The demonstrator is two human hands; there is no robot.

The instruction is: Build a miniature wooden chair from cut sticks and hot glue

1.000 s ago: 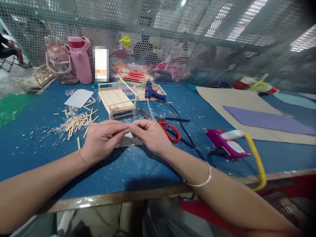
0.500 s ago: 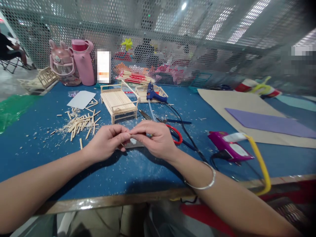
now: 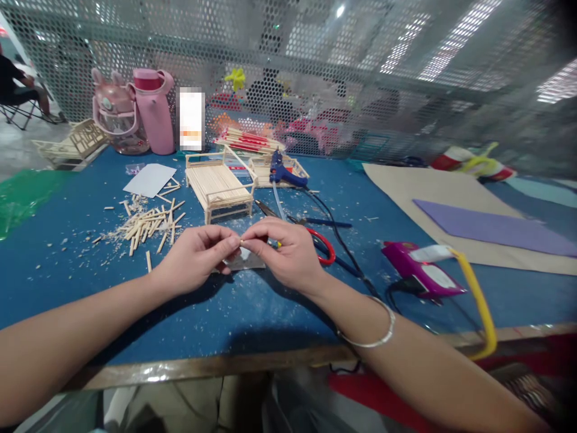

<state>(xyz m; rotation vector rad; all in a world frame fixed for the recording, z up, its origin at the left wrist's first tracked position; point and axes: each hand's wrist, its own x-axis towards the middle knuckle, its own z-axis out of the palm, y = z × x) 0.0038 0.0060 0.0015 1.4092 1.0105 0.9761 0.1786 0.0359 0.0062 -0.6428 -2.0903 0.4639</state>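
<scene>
L hand: my left hand [image 3: 196, 258] pinches w/ thumb + index, tips meeting the other hand's; other fingers curled below.
R hand: my right hand [image 3: 288, 249] pinches too, thumb + index, back of hand up.
Pale piece: tiny pale piece [image 3: 242, 241] held btwn both sets of fingertips, above the table [image 3: 180, 331]; neither hand clearly nearer. Mostly hidden by fingers, so can't tell its long axis or full shape.
Board scrap: grey-white board [image 3: 247, 260] just below my fingertips, btwn the hands, long side L-R; L end partly hidden.
Stick bed: mini bed of wooden sticks [image 3: 220, 180] upright, straight beyond my hands, slightly L, apart from them.
Offcuts: pile of short sticks [image 3: 151, 222] beyond + L of L hand, pointing all ways; white card [image 3: 151, 180] past it.
Scissors: red-handled scissors [image 3: 332, 251] v. close on R hand's far side, partly hidden by it; main thing in the way there.
Glue gun: blue glue gun [image 3: 286, 173] beyond R hand; black cord [image 3: 333, 222] comes back past R hand's outer side.
Far R: magenta box [image 3: 421, 270] w/ plug, well apart from R hand; purple foam sheet [image 3: 491, 225] beyond it.
</scene>
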